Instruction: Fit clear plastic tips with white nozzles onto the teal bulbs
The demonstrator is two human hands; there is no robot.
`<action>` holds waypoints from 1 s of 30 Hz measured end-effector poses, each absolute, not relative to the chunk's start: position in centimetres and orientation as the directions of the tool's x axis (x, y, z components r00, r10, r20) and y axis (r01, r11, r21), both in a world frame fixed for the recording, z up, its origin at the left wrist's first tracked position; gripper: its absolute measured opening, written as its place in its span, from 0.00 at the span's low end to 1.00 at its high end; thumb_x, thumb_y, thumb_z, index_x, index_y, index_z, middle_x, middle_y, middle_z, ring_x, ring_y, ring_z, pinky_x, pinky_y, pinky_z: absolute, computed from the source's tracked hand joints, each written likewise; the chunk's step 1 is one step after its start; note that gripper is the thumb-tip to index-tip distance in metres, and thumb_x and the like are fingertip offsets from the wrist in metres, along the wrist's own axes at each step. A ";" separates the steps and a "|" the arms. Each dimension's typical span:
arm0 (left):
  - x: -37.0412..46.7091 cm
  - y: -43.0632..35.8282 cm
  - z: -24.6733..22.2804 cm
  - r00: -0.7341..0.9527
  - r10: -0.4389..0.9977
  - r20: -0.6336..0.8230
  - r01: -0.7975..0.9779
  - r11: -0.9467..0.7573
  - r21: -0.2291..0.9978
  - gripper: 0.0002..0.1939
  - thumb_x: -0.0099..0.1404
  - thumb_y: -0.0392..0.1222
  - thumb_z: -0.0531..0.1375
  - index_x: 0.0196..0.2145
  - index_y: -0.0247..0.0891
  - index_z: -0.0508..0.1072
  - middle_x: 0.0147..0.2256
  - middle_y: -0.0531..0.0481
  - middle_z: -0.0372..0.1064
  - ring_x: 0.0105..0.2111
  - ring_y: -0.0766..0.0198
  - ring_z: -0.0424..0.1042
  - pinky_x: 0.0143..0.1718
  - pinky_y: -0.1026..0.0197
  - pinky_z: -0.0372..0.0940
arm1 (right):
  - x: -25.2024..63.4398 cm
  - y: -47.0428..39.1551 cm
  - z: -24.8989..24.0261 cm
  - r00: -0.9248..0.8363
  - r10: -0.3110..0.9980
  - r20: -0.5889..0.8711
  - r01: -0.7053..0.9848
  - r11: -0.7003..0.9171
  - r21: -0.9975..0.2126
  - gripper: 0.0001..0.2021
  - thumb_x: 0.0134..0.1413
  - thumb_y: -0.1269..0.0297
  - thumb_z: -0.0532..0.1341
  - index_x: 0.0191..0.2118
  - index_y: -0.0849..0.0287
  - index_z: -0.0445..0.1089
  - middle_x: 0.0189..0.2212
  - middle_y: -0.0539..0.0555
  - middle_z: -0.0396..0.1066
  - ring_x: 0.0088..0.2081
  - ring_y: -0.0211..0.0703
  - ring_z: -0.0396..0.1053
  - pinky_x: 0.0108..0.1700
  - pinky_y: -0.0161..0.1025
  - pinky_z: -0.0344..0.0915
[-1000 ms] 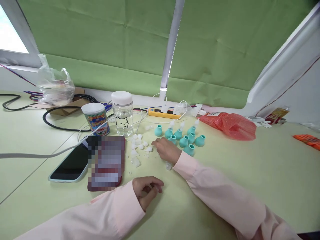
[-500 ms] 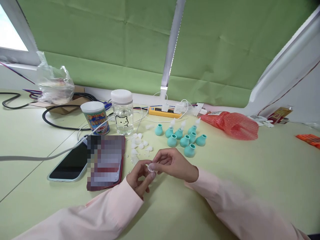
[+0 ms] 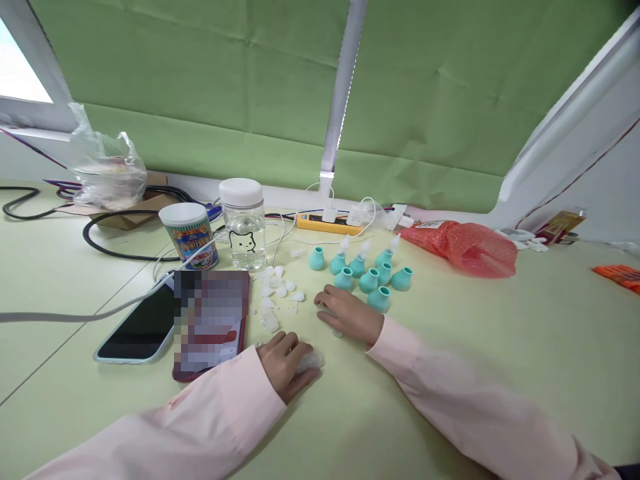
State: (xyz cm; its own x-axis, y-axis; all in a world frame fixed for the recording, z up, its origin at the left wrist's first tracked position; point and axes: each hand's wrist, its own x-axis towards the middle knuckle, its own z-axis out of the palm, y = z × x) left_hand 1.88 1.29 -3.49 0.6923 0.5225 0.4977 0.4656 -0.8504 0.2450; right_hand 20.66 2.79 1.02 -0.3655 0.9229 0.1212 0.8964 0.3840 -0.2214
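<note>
My left hand (image 3: 286, 363) is low over the table, its fingers closed round a clear plastic piece (image 3: 310, 361) that sticks out at the right. Up and to the right, my right hand (image 3: 347, 313) is palm down with bent fingers; part of a clear piece (image 3: 337, 333) shows beneath it, and its grip is hidden. Several small white translucent pieces (image 3: 281, 291) lie between the phones and my right hand. Just behind my right hand stand several teal bulbs (image 3: 379, 299), some with clear pointed tips (image 3: 365, 249).
Left of my hands lie a red-edged phone (image 3: 213, 327) and a dark phone (image 3: 137, 327). Behind them are a printed cup (image 3: 190, 237), a lidded jar (image 3: 245, 227) and cables. A yellow power strip (image 3: 327, 224) and red bubble wrap (image 3: 463, 250) are at the back.
My hands have moved apart. My left hand has come down slightly with a clear piece, and my right hand has shifted right and turned palm down.
</note>
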 end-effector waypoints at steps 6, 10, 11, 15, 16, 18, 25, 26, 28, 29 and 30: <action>2.1 1.2 -3.1 0.545 0.705 0.454 0.321 -0.675 0.664 0.09 0.55 0.40 0.55 0.34 0.35 0.69 0.25 0.51 0.62 0.19 0.69 0.61 0.18 0.67 0.60 | 20.6 3.1 0.6 -0.382 0.910 0.162 0.870 0.413 -0.268 0.05 0.48 0.75 0.54 0.28 0.64 0.66 0.27 0.55 0.67 0.29 0.39 0.64 0.31 0.35 0.58; 2.8 0.8 -2.8 0.390 0.884 0.257 0.222 -0.361 0.906 0.11 0.51 0.43 0.56 0.30 0.34 0.71 0.23 0.51 0.62 0.20 0.68 0.62 0.15 0.69 0.60 | 20.3 2.5 1.3 -0.379 0.904 0.201 0.840 0.426 -0.335 0.05 0.46 0.77 0.55 0.28 0.64 0.67 0.24 0.54 0.69 0.28 0.38 0.65 0.31 0.35 0.60; 2.9 0.8 -2.7 0.363 0.911 0.194 0.214 -0.284 0.935 0.11 0.50 0.44 0.57 0.29 0.34 0.71 0.21 0.52 0.63 0.19 0.68 0.62 0.15 0.69 0.59 | 20.2 2.3 1.6 -0.374 0.902 0.215 0.810 0.430 -0.398 0.05 0.46 0.76 0.56 0.30 0.65 0.68 0.25 0.53 0.69 0.28 0.37 0.66 0.31 0.34 0.62; 3.2 0.5 -2.6 0.312 0.947 0.071 0.211 -0.142 0.967 0.12 0.46 0.45 0.60 0.27 0.34 0.72 0.16 0.55 0.62 0.14 0.71 0.59 0.12 0.70 0.55 | 19.5 1.1 3.1 -0.379 0.900 0.217 0.466 0.388 -0.795 0.07 0.42 0.70 0.61 0.32 0.65 0.70 0.26 0.54 0.71 0.26 0.36 0.68 0.31 0.34 0.67; 3.2 0.4 -2.5 0.311 0.948 0.067 0.208 -0.136 0.969 0.12 0.46 0.45 0.60 0.27 0.33 0.72 0.16 0.55 0.61 0.13 0.72 0.57 0.11 0.71 0.54 | 19.4 0.8 3.4 -0.399 0.895 0.198 0.382 0.359 -0.852 0.06 0.40 0.69 0.62 0.29 0.65 0.71 0.25 0.54 0.71 0.25 0.36 0.68 0.30 0.34 0.67; 3.1 0.3 -2.4 0.318 0.946 0.054 0.190 -0.119 0.975 0.12 0.46 0.44 0.59 0.27 0.33 0.73 0.14 0.57 0.60 0.10 0.74 0.54 0.09 0.71 0.52 | 19.2 0.6 3.8 -0.438 0.884 0.162 0.309 0.317 -0.897 0.05 0.38 0.69 0.63 0.26 0.65 0.72 0.24 0.53 0.71 0.25 0.36 0.67 0.30 0.35 0.68; 3.2 0.1 -2.0 0.321 0.946 0.040 0.113 -0.081 0.990 0.12 0.46 0.45 0.60 0.26 0.32 0.74 0.17 0.55 0.63 0.08 0.77 0.52 0.06 0.71 0.49 | 19.3 0.6 3.9 -0.478 0.868 0.135 0.303 0.308 -0.902 0.05 0.37 0.71 0.64 0.26 0.64 0.73 0.27 0.55 0.71 0.28 0.38 0.69 0.33 0.36 0.68; 3.2 0.1 -2.0 0.321 0.946 0.046 0.109 -0.085 0.990 0.12 0.46 0.44 0.60 0.25 0.32 0.74 0.18 0.54 0.63 0.08 0.77 0.52 0.06 0.71 0.49 | 19.3 0.6 3.9 -0.480 0.863 0.159 0.323 0.342 -0.882 0.04 0.37 0.71 0.64 0.26 0.64 0.73 0.27 0.55 0.72 0.28 0.38 0.69 0.32 0.36 0.68; 3.2 0.2 -2.0 0.318 0.946 0.055 0.105 -0.093 0.990 0.12 0.46 0.44 0.60 0.26 0.32 0.74 0.18 0.54 0.63 0.08 0.77 0.52 0.06 0.71 0.49 | 19.3 0.5 4.0 -0.473 0.847 0.241 0.364 0.437 -0.822 0.03 0.38 0.72 0.63 0.25 0.64 0.73 0.26 0.55 0.72 0.27 0.38 0.69 0.32 0.35 0.67; 3.2 0.2 -2.1 0.318 0.946 0.057 0.106 -0.096 0.990 0.12 0.46 0.44 0.60 0.26 0.32 0.74 0.18 0.54 0.63 0.08 0.77 0.52 0.06 0.71 0.49 | 19.3 0.4 4.0 -0.470 0.835 0.288 0.383 0.486 -0.785 0.03 0.39 0.73 0.63 0.25 0.64 0.73 0.25 0.55 0.72 0.27 0.38 0.69 0.31 0.34 0.67; 3.2 0.2 -2.1 0.320 0.946 0.060 0.106 -0.098 0.989 0.12 0.46 0.43 0.60 0.26 0.32 0.74 0.18 0.54 0.63 0.07 0.77 0.51 0.06 0.71 0.49 | 19.3 0.4 4.0 -0.472 0.818 0.329 0.399 0.530 -0.748 0.03 0.39 0.73 0.62 0.25 0.63 0.73 0.25 0.55 0.72 0.26 0.37 0.69 0.30 0.34 0.67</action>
